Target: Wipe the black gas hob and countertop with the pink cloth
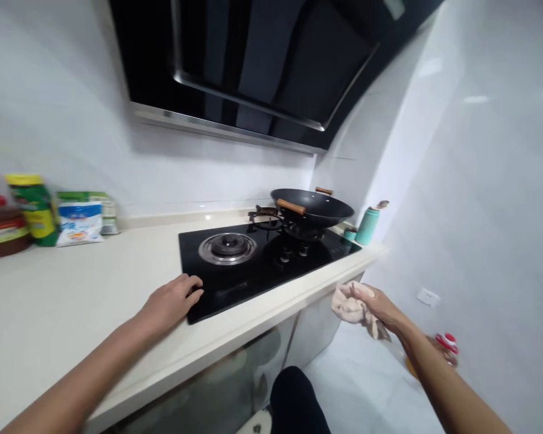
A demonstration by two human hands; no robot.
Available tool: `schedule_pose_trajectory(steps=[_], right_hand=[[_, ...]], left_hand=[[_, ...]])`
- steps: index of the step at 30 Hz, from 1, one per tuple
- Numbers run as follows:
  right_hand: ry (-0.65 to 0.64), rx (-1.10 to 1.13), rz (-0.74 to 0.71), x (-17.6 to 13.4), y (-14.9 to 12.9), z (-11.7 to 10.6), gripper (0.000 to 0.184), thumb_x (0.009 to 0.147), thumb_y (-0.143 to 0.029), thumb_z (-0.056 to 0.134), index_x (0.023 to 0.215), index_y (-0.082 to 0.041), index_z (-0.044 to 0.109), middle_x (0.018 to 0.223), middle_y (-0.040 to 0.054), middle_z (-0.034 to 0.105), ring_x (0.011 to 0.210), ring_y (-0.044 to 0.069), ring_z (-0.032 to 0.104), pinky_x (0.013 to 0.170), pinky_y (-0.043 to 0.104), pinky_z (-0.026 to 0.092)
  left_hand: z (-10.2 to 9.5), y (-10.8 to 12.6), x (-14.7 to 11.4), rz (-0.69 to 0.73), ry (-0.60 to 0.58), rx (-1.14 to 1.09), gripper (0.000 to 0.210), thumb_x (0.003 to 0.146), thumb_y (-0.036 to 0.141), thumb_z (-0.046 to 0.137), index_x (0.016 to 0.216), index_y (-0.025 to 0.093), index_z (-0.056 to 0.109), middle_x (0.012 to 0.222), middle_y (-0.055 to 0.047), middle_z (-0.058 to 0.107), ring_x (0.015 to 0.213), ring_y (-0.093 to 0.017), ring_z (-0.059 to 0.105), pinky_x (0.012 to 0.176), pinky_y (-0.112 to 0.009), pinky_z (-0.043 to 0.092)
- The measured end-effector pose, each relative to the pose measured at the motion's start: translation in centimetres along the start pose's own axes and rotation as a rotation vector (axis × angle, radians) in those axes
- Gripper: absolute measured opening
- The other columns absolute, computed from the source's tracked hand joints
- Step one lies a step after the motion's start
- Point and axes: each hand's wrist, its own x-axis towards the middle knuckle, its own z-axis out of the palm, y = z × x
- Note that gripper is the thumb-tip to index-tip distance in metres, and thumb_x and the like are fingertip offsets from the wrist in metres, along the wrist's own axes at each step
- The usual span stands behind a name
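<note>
My left hand (pixel 177 298) rests at the left edge of the black glass gas cooktop (pixel 235 295). Its fingers are slightly bent, with the thumb apart, and hold nothing. A crumpled pale pink cloth (pixel 350 304) hangs from my right hand (pixel 376 303), which is closed on it in front of the counter's edge. On the cooktop's left side is a bare burner (pixel 228 248) with a silver ring. A black wok (pixel 319 208) with wooden handles sits over the right burner. The pot support (pixel 266 218) stands off its burner, beside the wok.
A black range hood (pixel 253 66) overhangs the cooktop. At the left wall are a green jar (pixel 35 211) with a yellow lid, a brown jar (pixel 2 232) and a white-and-blue packet (pixel 80 223). A teal bottle (pixel 367 226) stands right of the wok. Red-capped containers (pixel 447 345) are low at right.
</note>
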Motion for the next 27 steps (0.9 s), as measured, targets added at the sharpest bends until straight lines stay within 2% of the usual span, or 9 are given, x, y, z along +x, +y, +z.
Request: schedule_pose_trajectory(steps=[3,5,9,11,13,15,19,23,27], right_hand=[[-0.044,0.175,0.086,-0.5,3.2,-0.8,0.052,0.075,-0.063,0.066,0.104,-0.019,0.066,0.086,0.0031,0.071,0.071,0.019,0.066,0.062,0.028,0.055],[-0.067,0.234,0.123,-1.3,4.8,-0.7,0.05,0.078,-0.062,0.065,0.106,-0.02,0.064,0.079,0.0007,0.068,0.064,0.017,0.064,0.057,0.027,0.053],[-0.074,0.283,0.057,-3.5,6.3,-0.9,0.045,0.083,-0.062,0.06,0.096,-0.02,0.063,0.077,0.0009,0.064,0.068,0.017,0.061,0.061,0.027,0.051],[-0.079,0.264,0.019,-4.6,6.9,-1.6,0.045,0.085,-0.064,0.057,0.091,-0.019,0.063,0.082,0.0025,0.065,0.075,0.018,0.061,0.066,0.028,0.051],[-0.087,0.232,0.023,-5.7,7.8,-2.6,0.047,0.087,-0.066,0.055,0.088,-0.019,0.062,0.083,0.0027,0.065,0.077,0.018,0.06,0.067,0.028,0.05],[-0.079,0.22,0.053,-6.6,8.9,-3.7,0.048,0.088,-0.066,0.053,0.086,-0.019,0.061,0.08,0.0019,0.063,0.074,0.017,0.057,0.065,0.026,0.047],[0.017,0.131,0.009,-7.8,11.0,-6.0,0.044,0.088,-0.061,0.056,0.092,-0.018,0.065,0.091,0.0046,0.065,0.082,0.019,0.059,0.073,0.028,0.048],[0.213,-0.002,0.048,-8.0,11.3,-8.5,0.039,0.089,-0.055,0.053,0.094,-0.019,0.068,0.089,0.0055,0.069,0.082,0.021,0.062,0.074,0.029,0.049],[0.348,-0.101,0.067,-8.0,10.2,-10.4,0.038,0.088,-0.049,0.054,0.109,-0.022,0.07,0.104,0.0051,0.072,0.098,0.025,0.064,0.085,0.031,0.049]], left_hand=[[2.2,7.7,-0.8,0.18,-0.079,-0.212,0.039,0.092,0.049,0.042,0.108,0.023,0.068,0.113,-0.007,0.067,0.098,-0.024,0.063,0.085,-0.033,0.047],[5.2,13.9,-1.3,0.234,-0.209,-0.418,0.042,0.09,0.049,0.047,0.116,0.022,0.066,0.111,-0.006,0.069,0.098,-0.023,0.064,0.085,-0.032,0.049],[13.6,24.9,-0.8,0.063,-0.523,-0.708,0.073,0.085,0.06,0.057,0.143,0.017,0.048,0.117,-0.012,0.067,0.087,-0.022,0.067,0.076,-0.032,0.052],[17.5,28.9,-0.1,-0.052,-0.737,-0.952,0.076,0.085,0.069,0.052,0.14,0.017,0.049,0.121,-0.016,0.065,0.078,-0.02,0.068,0.067,-0.031,0.053],[20.6,31.9,0.7,-0.043,-0.859,-1.129,0.073,0.087,0.074,0.044,0.134,0.018,0.052,0.119,-0.015,0.067,0.078,-0.019,0.069,0.066,-0.03,0.054],[22.8,33.8,1.4,0.026,-0.83,-1.124,0.065,0.091,0.067,0.042,0.132,0.018,0.052,0.118,-0.013,0.068,0.087,-0.02,0.069,0.07,-0.029,0.054],[25.5,35.2,2.3,0.133,-0.716,-0.946,0.042,0.087,0.043,0.058,0.119,0.016,0.061,0.111,-0.009,0.07,0.101,-0.022,0.065,0.084,-0.03,0.05],[27.2,35.7,2.1,0.318,-0.703,-0.71,0.031,0.084,0.039,0.059,0.107,0.019,0.067,0.099,-0.004,0.072,0.093,-0.022,0.065,0.082,-0.03,0.048],[29.0,35.4,1.6,0.416,-0.717,-0.504,0.025,0.079,0.035,0.062,0.097,0.021,0.07,0.091,-0.004,0.073,0.087,-0.023,0.065,0.077,-0.03,0.047]])
